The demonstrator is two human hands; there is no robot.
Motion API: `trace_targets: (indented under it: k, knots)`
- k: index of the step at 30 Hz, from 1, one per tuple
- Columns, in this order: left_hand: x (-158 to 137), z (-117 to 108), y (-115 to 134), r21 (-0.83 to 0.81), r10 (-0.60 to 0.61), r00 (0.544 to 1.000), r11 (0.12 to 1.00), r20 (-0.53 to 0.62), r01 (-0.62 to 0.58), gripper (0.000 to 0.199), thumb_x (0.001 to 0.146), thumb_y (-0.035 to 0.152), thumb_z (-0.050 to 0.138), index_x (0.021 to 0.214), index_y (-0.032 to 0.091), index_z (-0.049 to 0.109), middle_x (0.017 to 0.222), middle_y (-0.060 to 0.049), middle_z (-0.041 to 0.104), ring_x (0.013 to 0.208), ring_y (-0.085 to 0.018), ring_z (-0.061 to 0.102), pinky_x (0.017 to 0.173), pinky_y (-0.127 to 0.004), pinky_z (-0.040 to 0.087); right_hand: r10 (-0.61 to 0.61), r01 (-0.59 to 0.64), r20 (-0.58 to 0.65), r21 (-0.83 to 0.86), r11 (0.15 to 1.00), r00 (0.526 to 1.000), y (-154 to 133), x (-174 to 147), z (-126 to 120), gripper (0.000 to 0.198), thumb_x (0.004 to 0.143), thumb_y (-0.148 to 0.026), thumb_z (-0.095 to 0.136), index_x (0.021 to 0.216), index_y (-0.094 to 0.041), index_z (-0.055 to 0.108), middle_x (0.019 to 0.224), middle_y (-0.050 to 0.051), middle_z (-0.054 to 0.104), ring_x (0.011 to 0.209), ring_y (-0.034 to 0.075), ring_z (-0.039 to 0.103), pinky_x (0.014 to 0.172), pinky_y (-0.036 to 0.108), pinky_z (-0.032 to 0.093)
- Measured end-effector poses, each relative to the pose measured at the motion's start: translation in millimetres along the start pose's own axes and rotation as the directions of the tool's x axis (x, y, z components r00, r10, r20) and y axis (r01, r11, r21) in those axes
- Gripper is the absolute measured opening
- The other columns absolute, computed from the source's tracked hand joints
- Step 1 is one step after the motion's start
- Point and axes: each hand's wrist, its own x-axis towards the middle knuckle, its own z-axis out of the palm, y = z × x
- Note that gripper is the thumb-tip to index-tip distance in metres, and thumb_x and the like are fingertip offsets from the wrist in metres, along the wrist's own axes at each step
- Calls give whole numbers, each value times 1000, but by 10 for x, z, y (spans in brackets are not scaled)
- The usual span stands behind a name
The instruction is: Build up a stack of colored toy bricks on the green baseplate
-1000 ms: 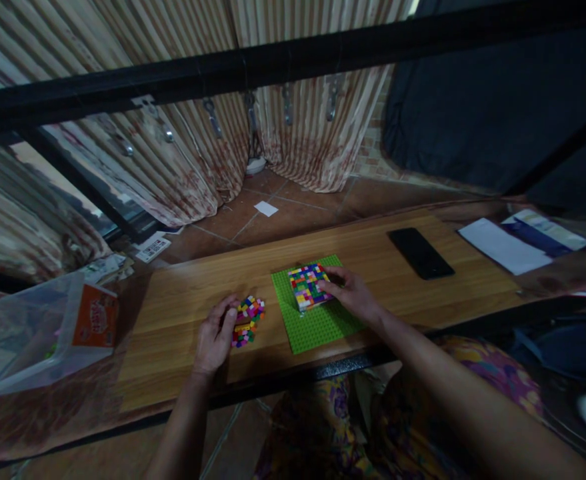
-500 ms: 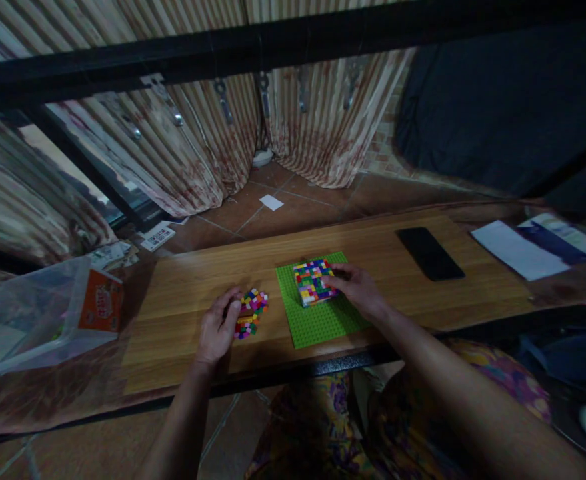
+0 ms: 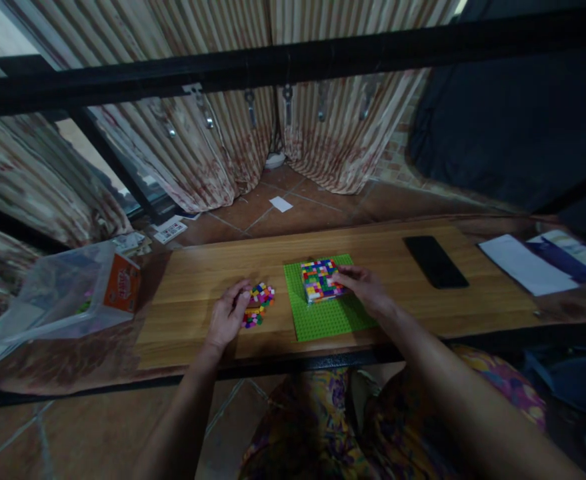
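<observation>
A many-coloured block of toy bricks [image 3: 317, 279] rests on the green baseplate [image 3: 313, 327] at mid-table. My right hand [image 3: 364, 287] is closed at the block's right edge, thumb over the top and fingers behind. Whether a loose brick is also pinched there is too small to tell. To the left lies a pile of small loose bricks [image 3: 263, 293] in mixed colours. My left hand [image 3: 229, 313] is at the pile's left side, its fingers curled towards the thumb. What those fingers hold, if anything, cannot be made out.
A black phone-like slab [image 3: 435, 261] lies on the wooden tabletop [image 3: 187, 300] to the right, with papers [image 3: 527, 263] beyond it. At the left stands a clear plastic box [image 3: 67, 293] with an orange label. A dark bar [image 3: 293, 63] crosses above the table.
The camera view has shifted slightly, so the table sits a little further right. Both hands keep nearly the same places, the left at the loose bricks and the right at the block.
</observation>
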Motion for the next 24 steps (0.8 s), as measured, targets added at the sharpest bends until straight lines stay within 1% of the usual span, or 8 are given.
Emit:
trace_targets:
  k: [4,9,12,14,16,19,22,24]
  knots:
    - [0,5,15,-12,-6,1000,1000,-3,6,48,90,49,45,125,19,59,114,-9,69,107,-23,63,99,-40,46,-39,38,-106,-19,999,994,-62,-5,-171,38,63,-55,76,79,-20,71,82,4,72,63,13,62,51,23,46]
    - [3,10,37,-61,-14,999,998,-29,13,43,90,48,46,119,21,63,117,-7,68,111,-22,61,103,-40,42,-159,148,-238,-65,987,958,-139,-84,-287,35,65,-51,75,74,-18,67,75,2,68,60,11,57,54,23,44]
    - [-1,15,38,-135,-28,998,991,-55,20,42,89,48,48,115,20,66,119,-8,67,113,-23,61,104,-38,41,-293,250,-265,-184,951,919,-179,-194,-256,33,67,-48,74,76,-17,69,72,2,68,59,12,57,58,25,44]
    - [-5,13,34,-170,-37,997,985,-67,25,42,90,48,47,114,20,67,118,-7,68,111,-23,62,103,-36,43,-413,326,-244,-328,887,878,-178,-303,-176,31,71,-47,71,79,-17,70,73,3,68,63,15,59,61,28,46]
    - [-9,7,28,-207,-45,996,978,-77,28,42,90,48,46,112,20,68,114,-7,70,110,-23,63,102,-36,44,-487,382,-181,-415,826,855,-130,-447,-29,29,75,-46,68,81,-17,71,75,4,69,69,18,62,65,30,48]
    - [-14,-2,10,-263,-60,994,964,-93,34,43,90,49,46,112,19,68,109,-7,72,107,-22,64,100,-36,45,-517,494,77,-443,748,852,38,-704,314,23,83,-41,62,84,-20,71,87,5,71,83,20,65,76,32,50]
    - [-12,0,-28,-318,-88,990,947,-115,47,49,91,51,43,119,17,64,105,-8,72,102,-23,66,94,-37,49,-445,595,399,-461,658,802,230,-896,717,20,88,-34,55,94,-23,71,91,5,71,85,20,65,77,32,50]
    - [-4,7,-60,-353,-104,986,934,-134,51,51,91,52,41,122,17,61,105,-9,72,101,-23,66,91,-36,51,-416,628,483,-468,622,771,309,-919,949,21,91,-31,50,98,-24,70,94,5,70,88,20,65,80,33,50]
